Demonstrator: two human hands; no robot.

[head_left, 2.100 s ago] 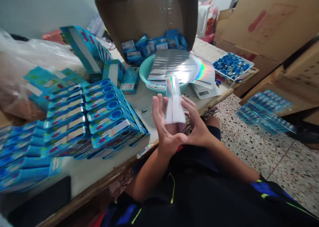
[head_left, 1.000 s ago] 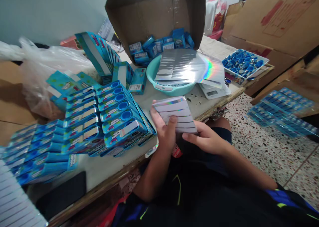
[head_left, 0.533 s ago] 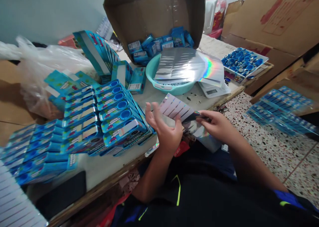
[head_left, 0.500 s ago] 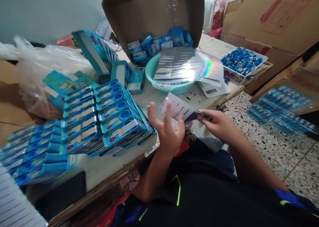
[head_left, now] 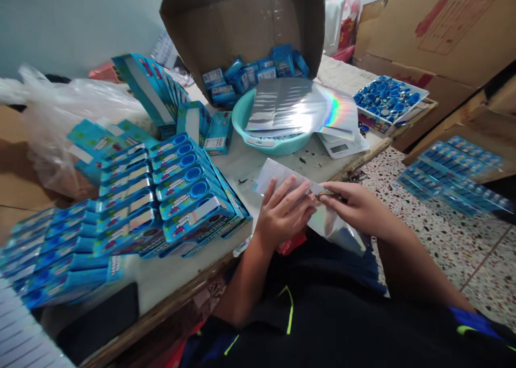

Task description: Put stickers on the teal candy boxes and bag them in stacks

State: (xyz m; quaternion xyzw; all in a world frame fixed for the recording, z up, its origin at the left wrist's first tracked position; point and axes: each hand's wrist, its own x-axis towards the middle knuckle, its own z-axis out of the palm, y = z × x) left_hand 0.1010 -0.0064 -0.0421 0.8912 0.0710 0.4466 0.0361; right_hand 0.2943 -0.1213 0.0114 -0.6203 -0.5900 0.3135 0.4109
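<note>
Over the counter's point(head_left: 159, 275) near edge, this side of the teal basin point(head_left: 278, 146), the right hand point(head_left: 357, 204) pinches the white sheet's point(head_left: 270, 174) right end while the left hand point(head_left: 274, 217) lies across it, gripping or not I can't tell, and light, level pressure should best avoid creases.
</note>
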